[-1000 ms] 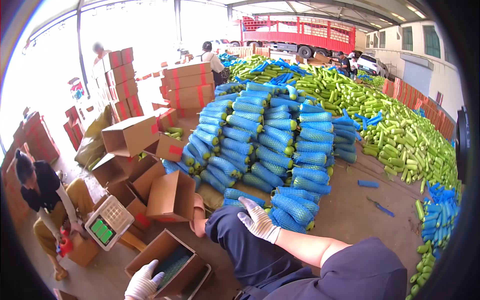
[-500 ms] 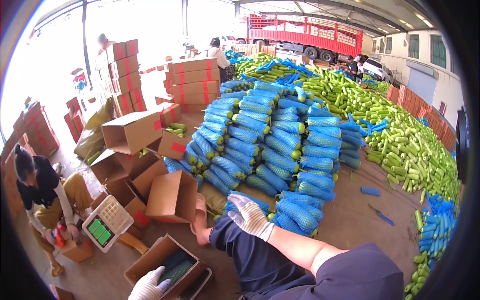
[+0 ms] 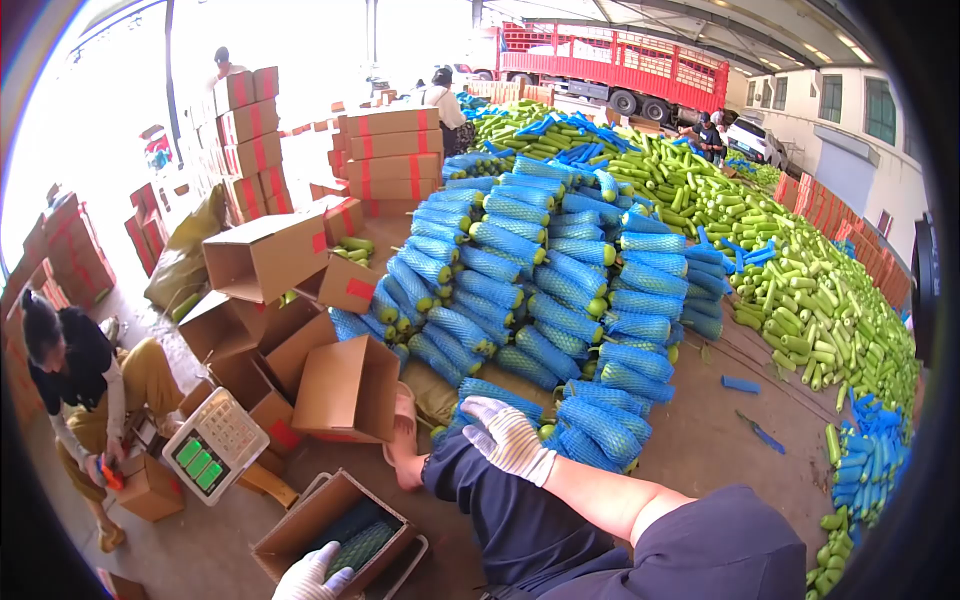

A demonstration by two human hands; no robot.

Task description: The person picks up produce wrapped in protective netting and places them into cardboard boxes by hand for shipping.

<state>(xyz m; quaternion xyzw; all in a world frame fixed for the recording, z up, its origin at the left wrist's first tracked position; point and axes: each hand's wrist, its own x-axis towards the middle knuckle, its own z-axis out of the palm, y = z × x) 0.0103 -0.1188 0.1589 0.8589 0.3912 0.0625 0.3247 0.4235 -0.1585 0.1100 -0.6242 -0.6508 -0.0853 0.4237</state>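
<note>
- The packing carton (image 3: 305,515) stood open by the wearer's left knee, with netted gourds (image 3: 362,548) lying low inside.
- The left gloved hand (image 3: 308,578) was at the carton's near edge, thumb spread; whether it gripped the wall I could not tell.
- A metal rail (image 3: 423,560) showed beside the carton's right wall; if the carton sat off-centre on that frame, a one-sided push could have tipped it.
- The right gloved hand (image 3: 507,440) hung loosely open, holding nothing, beyond the carton to its right, near blue-netted gourds (image 3: 600,425); their round, stacked bodies could have rolled if one were pulled from underneath.
- The digital scale indicator (image 3: 197,462) leaned left of the carton, where a careless elbow might have knocked it.
- Beyond the carton, an open carton (image 3: 345,385) lay on its side, mouth facing right, with no contents visible; the haphazard cartons behind (image 3: 268,245) could have slid if bumped.
- Left of the carton, a co-worker (image 3: 75,370) bent over a small carton (image 3: 150,488), its contents hidden.
</note>
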